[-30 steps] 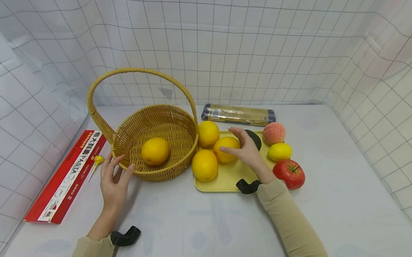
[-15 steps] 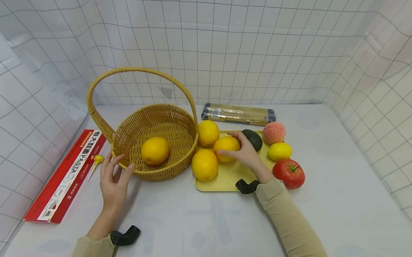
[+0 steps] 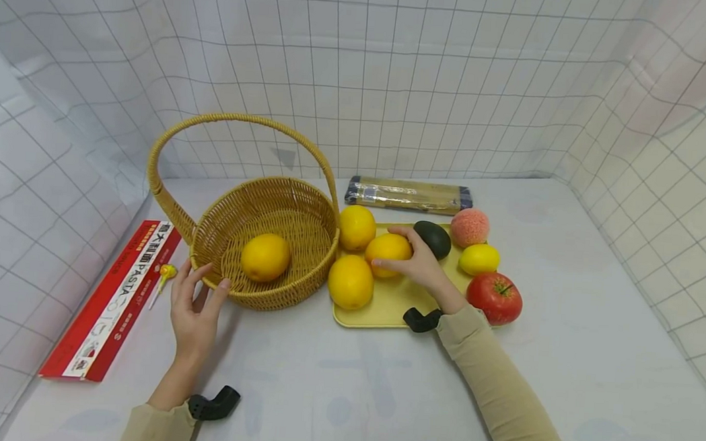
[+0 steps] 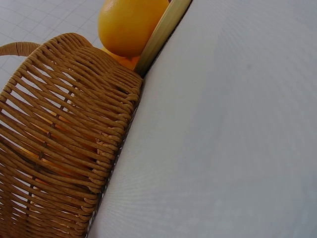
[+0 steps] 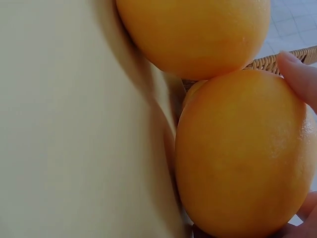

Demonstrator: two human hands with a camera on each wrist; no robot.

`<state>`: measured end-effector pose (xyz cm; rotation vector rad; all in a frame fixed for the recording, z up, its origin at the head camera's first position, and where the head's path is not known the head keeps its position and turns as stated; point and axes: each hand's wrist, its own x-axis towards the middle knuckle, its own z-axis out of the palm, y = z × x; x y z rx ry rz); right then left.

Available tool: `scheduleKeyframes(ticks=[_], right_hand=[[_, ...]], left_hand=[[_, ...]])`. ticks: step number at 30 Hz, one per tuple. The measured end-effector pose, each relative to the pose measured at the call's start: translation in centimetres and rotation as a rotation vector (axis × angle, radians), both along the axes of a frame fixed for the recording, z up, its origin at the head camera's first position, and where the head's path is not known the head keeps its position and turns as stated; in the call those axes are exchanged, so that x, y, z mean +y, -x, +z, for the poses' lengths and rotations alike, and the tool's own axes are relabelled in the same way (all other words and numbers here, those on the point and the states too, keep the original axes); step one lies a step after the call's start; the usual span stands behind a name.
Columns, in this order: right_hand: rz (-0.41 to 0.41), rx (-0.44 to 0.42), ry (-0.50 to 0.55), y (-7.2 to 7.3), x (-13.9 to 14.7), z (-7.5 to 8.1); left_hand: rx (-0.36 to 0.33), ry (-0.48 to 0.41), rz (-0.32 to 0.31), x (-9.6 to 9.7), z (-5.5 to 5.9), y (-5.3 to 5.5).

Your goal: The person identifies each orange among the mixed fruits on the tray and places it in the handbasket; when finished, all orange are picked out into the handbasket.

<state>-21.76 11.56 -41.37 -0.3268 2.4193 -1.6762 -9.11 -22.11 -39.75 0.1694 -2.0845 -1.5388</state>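
Observation:
My right hand (image 3: 425,269) grips an orange (image 3: 388,255) on the yellow tray (image 3: 396,309), its thumb and fingers set round the fruit's sides. In the right wrist view that orange (image 5: 242,158) touches another one (image 5: 198,34), with fingertips (image 5: 299,77) at its right edge. Two more oranges (image 3: 351,282) (image 3: 357,228) lie beside it at the tray's left end. My left hand (image 3: 195,322) rests with spread, relaxed fingers against the near left rim of a wicker basket (image 3: 284,297). One orange (image 3: 266,258) sits inside the basket. The left wrist view shows the woven side (image 4: 64,139), but no hand.
An avocado (image 3: 433,239), a pink peach-like fruit (image 3: 470,228), a lemon (image 3: 480,260) and a tomato (image 3: 495,298) lie at the tray's right. A wrapped package (image 3: 409,195) is behind. A red pasta box (image 3: 108,303) and a lollipop (image 3: 166,273) lie left. The basket's tall handle (image 3: 250,118) arches up.
My right thumb and fingers have closed in on the orange from just beside it. The left hand and the basket stay where they were.

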Motion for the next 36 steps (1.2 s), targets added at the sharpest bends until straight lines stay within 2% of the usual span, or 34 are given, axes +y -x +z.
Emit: scheduleKeyframes(ticks=[6,14,17,22,24,30,36], right_hand=[[0.005,-0.035,-0.029,0.2,0.1,-0.4],[0.018,-0.025,-0.032,0.2,0.2,-0.3],[0.02,-0.03,-0.023,-0.4,0.1,0.8],[-0.006,-0.018,-0.03,-0.4,-0.1,1.1],[-0.021,-0.004,-0.015,0.1,0.1,0.4],[-0.037,0.003,0.062,-0.1,0.1,2.6],[0.035,-0.03,0.217,-0.3,-0.9,6.2]], left_hand=[[0.0,0.001,-0.003,0.0,0.0,0.0],[0.005,-0.031,-0.011,0.0,-0.1,0.0],[-0.003,-0.021,-0.008,0.0,0.0,-0.1],[-0.015,0.0,-0.002,0.0,0.1,-0.1],[-0.013,-0.001,-0.001,-0.1,0.0,-0.1],[-0.003,-0.002,-0.001,-0.1,-0.1,0.0],[-0.003,-0.005,0.0,-0.1,-0.2,0.0]])
